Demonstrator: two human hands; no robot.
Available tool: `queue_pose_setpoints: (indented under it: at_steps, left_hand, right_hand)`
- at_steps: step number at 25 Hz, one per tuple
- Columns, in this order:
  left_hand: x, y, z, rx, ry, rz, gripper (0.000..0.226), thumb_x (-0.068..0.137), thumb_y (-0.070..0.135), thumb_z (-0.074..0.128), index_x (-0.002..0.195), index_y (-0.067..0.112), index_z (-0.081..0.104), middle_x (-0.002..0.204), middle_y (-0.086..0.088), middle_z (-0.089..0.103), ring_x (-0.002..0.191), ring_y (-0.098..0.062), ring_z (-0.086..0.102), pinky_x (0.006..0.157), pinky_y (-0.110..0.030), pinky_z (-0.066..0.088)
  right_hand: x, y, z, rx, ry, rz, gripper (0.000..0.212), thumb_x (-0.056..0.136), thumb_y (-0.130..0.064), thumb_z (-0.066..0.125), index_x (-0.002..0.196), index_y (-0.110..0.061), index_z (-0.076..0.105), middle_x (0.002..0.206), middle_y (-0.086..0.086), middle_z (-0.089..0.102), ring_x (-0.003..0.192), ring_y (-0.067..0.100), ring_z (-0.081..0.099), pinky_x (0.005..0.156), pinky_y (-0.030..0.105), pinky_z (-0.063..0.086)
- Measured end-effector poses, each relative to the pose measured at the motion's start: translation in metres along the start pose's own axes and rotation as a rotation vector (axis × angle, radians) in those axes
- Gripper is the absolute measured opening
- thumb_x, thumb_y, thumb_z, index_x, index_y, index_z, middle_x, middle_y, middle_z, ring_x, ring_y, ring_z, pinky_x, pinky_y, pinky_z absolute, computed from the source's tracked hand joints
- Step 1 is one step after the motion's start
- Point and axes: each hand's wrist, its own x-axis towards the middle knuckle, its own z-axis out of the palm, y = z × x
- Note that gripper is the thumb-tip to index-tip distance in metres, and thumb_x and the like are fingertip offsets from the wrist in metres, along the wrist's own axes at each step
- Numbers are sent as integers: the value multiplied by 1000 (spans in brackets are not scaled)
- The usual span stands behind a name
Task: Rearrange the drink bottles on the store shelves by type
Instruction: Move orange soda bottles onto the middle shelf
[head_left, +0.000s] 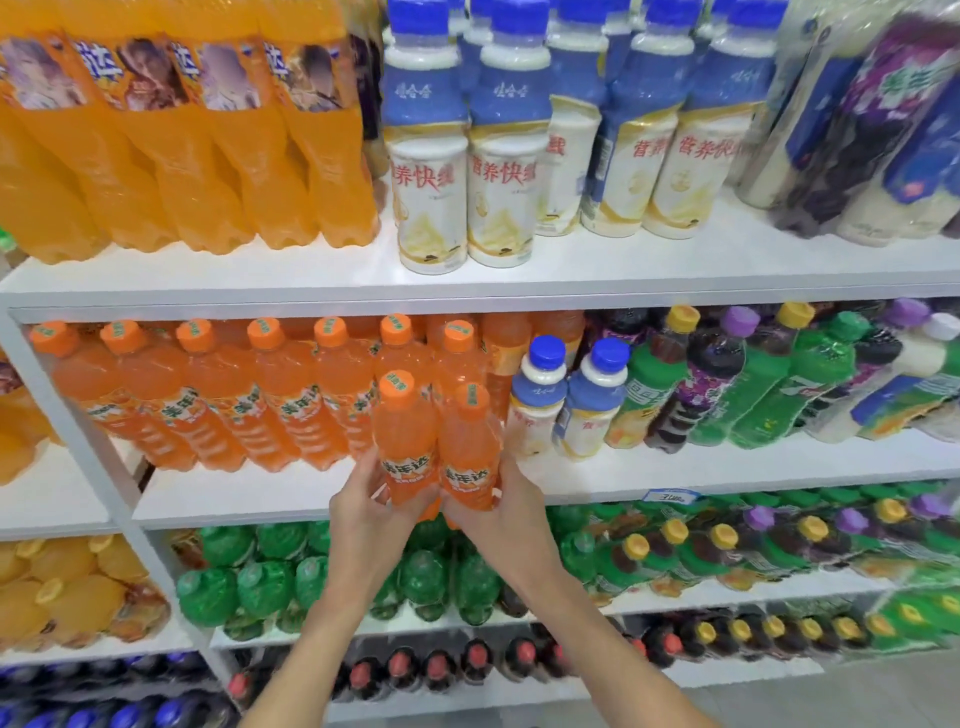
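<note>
Head view has both my arms reaching up toward the middle shelf (675, 470), each with one small orange soda bottle. My left grip (363, 499) is curled round the lower half of the left orange bottle (405, 441), fingers wrapping its label. My right grip (511, 514) is curled the same way round the right orange bottle (467, 447). The two bottles stand upright and touch side by side, their bases at the shelf's front edge. Just behind and to the left of them, a row of orange bottles (223, 395) of the same kind fills the middle shelf. Just to the right stand two blue-capped milk bottles (540, 395), and beyond those a mixed group of green, purple and yellow-capped bottles (769, 384). On the top shelf (311, 280) large orange bottles (182, 156) stand on the left and bigger blue-capped milk drinks (498, 166) in the middle. Green bottles (249, 577) lie on the shelf below my hands.
</note>
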Motion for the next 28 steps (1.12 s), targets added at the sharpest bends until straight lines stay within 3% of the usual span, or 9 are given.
queue_pose_setpoints:
  at_steps: [6, 9, 12, 15, 17, 22, 28]
  left_hand:
    - [-3, 8, 24, -39, 43, -48, 54, 81, 9, 88, 125, 30, 65, 111, 19, 75, 103, 1, 69, 97, -37, 56]
    - [2, 9, 20, -36, 44, -56, 53, 84, 11, 86, 124, 37, 62, 111, 27, 72, 105, 5, 66, 101, -36, 52]
    - [8, 9, 16, -26, 30, -65, 52, 85, 13, 85, 125, 36, 61, 107, 30, 72, 103, 14, 63, 101, -31, 50]
    - [11, 7, 15, -19, 31, -76, 51, 84, 14, 86, 126, 31, 62, 109, 27, 71, 101, 17, 61, 102, -32, 50]
    - [9, 7, 14, -35, 25, -79, 50, 84, 12, 85, 125, 30, 63, 104, 27, 73, 101, 14, 64, 99, -30, 53]
    - [5, 5, 7, -70, 59, -61, 50, 85, 4, 83, 120, 34, 64, 105, 27, 74, 100, 7, 68, 95, -29, 54]
    - [6, 1, -16, -53, 118, -49, 56, 82, 10, 87, 123, 37, 61, 108, 30, 73, 103, 6, 68, 96, -29, 54]
  right_hand:
    - [5, -1, -18, 21, -3, -41, 66, 86, -40, 82, 108, -83, 38, 116, -18, 72, 103, -3, 68, 83, 18, 56]
    - [11, -4, -9, -4, 21, -49, 54, 87, -44, 81, 122, -62, 45, 120, -20, 70, 107, -4, 67, 79, 6, 49]
    - [14, -5, 1, 4, 59, -44, 59, 88, -42, 80, 137, -41, 48, 125, -19, 67, 112, -1, 65, 76, -1, 45]
    - [11, -3, 7, 21, 91, -29, 57, 88, -43, 80, 135, -48, 46, 123, -22, 67, 110, -4, 64, 79, 2, 48]
    - [9, 0, 9, 17, 112, -26, 57, 87, -45, 80, 132, -51, 45, 122, -22, 68, 109, -6, 64, 87, 11, 52]
    - [12, 4, 18, 45, 102, -9, 61, 83, -50, 82, 136, -39, 53, 120, -21, 70, 108, -4, 66, 93, 26, 58]
    - [17, -6, 45, -17, 121, -28, 65, 84, -54, 79, 138, -31, 51, 126, -16, 58, 115, 1, 59, 99, 26, 53]
